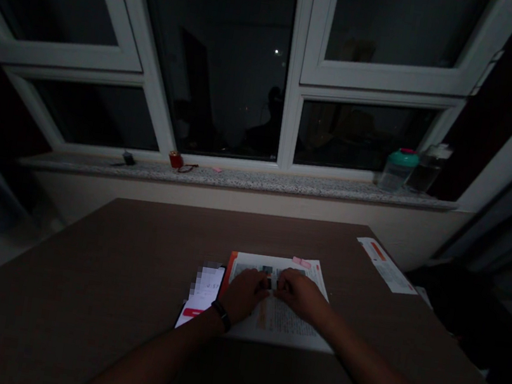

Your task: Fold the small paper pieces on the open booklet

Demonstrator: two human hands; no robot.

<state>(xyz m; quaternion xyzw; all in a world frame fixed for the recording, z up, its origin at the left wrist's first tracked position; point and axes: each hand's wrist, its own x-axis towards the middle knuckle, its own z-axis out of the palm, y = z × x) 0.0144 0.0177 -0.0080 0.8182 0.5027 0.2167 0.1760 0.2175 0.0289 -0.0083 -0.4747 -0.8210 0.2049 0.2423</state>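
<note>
Both my hands come together above a printed sheet [285,321] with text, small pictures and an orange left edge. My left hand [248,290], with a dark band at its wrist, has its fingers pinched. Facing it, my right hand [301,294] is also pinched. Between the fingertips is a small dark and pale thing [273,282], too dim to name. A pink strip [301,262] lies at the sheet's top edge, beyond my right hand. Left of the sheet, close to my left wrist, a phone [206,290] lies with its screen lit.
The brown table [130,263] stands below a window. Another printed paper [386,266] lies near its right edge. On the granite sill [257,181] are a green-lidded bottle [398,170], a clear bottle [427,169], a small red jar [175,159] and a dark little bottle [129,158].
</note>
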